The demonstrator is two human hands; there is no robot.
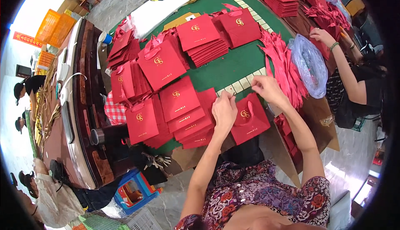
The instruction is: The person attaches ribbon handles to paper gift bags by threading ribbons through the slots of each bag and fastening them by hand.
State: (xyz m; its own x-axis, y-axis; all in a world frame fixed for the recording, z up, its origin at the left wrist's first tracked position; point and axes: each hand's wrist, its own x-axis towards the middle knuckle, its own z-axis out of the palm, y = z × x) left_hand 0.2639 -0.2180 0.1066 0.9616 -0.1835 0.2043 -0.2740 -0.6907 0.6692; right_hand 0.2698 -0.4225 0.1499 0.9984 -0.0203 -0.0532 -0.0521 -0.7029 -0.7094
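Observation:
In front of me, a small red paper gift bag [255, 126] with a gold emblem and a pink ribbon loop lies at the table's near edge. My left hand [225, 110] is closed in a pinch at the bag's upper left; whatever its fingertips hold is too small to make out. Above the bag's upper right my right hand [268, 90] is raised, thumb and fingers curled together; anything between them cannot be seen. Just left of my left hand lies a fanned stack of red bags [183, 107]. A bundle of loose pink-red ribbons [283, 67] spreads beyond my right hand.
More stacks of red bags [202, 34] cover the green table. Rows of pale tiles [243, 83] lie among them. An open cardboard box [287, 163] holding red bags stands below my right forearm. A clear plastic bag [310, 69] sits near a co-worker's arm [348, 71] at right.

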